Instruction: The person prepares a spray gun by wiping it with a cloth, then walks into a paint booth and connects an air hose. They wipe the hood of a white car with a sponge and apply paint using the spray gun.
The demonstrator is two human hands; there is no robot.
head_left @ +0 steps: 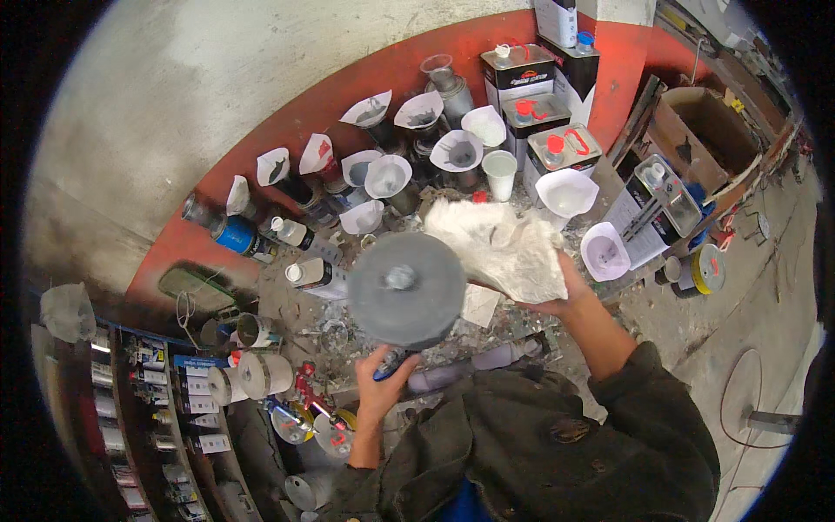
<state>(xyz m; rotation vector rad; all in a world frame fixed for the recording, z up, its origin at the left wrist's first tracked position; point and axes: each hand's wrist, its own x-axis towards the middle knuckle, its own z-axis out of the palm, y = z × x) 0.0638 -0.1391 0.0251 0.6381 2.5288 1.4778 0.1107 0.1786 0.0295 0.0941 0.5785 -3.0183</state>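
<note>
My left hand (pixel 381 383) grips the blue handle of a tool that carries a round grey disc (pixel 406 289), its flat face turned up toward me. My right hand (pixel 557 291) holds a crumpled white rag (pixel 500 246) against the right edge of the disc. Both are raised over a cluttered workbench (pixel 296 304). My forearms in dark sleeves come in from the bottom.
Several paper funnels (pixel 388 174) sit in cans along the red wall (pixel 287 122). Square metal tins (pixel 561 148) with red caps stand at the back right, next to a cardboard box (pixel 696 130). Tape rolls (pixel 263 374) and shelves of small tins (pixel 191 409) lie left.
</note>
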